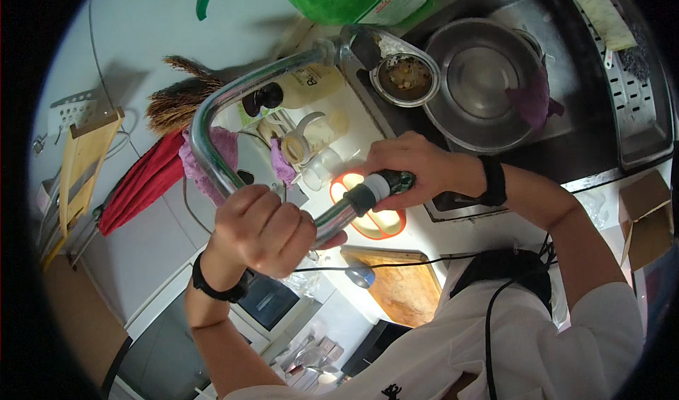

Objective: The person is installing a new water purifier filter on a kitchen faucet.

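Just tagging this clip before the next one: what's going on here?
A person's left hand grips a curved chrome pipe, while the right hand holds its end, near a white ring. Beyond the right hand, a metal bowl sits in the dark sink, a purple cloth at its edge.

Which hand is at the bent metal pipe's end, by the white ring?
The right hand, nearer the metal basin: it holds the dark end piece beyond the white ring, while the left hand grips the bent metal pipe.

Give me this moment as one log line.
left hand: grip on curved shiny metal tube | right hand: holding its white-ringed end | nearby: round grey metal basin, black sink
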Action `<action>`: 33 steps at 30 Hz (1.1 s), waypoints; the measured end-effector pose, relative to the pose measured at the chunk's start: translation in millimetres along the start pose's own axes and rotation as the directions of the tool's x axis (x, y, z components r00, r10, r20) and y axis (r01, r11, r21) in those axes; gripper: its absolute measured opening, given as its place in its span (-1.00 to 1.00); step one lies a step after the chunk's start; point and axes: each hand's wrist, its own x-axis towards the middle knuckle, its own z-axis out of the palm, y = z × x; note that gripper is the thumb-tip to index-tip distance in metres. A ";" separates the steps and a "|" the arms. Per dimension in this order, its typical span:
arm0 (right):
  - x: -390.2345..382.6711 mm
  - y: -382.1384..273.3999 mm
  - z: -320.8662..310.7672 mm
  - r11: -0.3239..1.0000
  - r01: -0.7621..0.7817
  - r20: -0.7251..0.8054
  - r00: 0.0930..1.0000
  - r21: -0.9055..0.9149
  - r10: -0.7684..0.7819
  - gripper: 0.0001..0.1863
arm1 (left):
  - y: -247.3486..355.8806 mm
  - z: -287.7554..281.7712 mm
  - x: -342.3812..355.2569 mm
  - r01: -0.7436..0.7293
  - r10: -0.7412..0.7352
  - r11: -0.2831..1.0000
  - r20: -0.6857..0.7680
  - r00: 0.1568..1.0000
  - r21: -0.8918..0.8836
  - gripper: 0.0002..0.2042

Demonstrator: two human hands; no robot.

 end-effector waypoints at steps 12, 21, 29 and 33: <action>4.3 -0.1 -20.8 0.989 -0.033 0.173 0.985 0.142 0.008 -0.69 | 8.3 14.7 1.9 -0.073 0.082 0.995 -0.155 0.984 0.065 -0.76; -2.2 10.1 -16.5 0.947 -0.115 0.209 0.976 0.299 0.052 -0.69 | 11.3 13.2 7.8 -0.069 0.079 0.995 -0.141 0.987 0.077 -0.72; 9.6 14.0 -18.6 0.856 -0.279 0.300 0.942 0.436 0.154 -0.70 | 2.9 7.3 8.5 -0.037 0.046 0.997 -0.148 0.988 0.061 -0.72; 28.7 6.8 -27.6 0.863 -0.315 0.410 0.901 0.395 0.141 -0.67 | 7.4 13.9 0.9 -0.117 0.129 0.989 -0.151 0.980 0.087 -0.82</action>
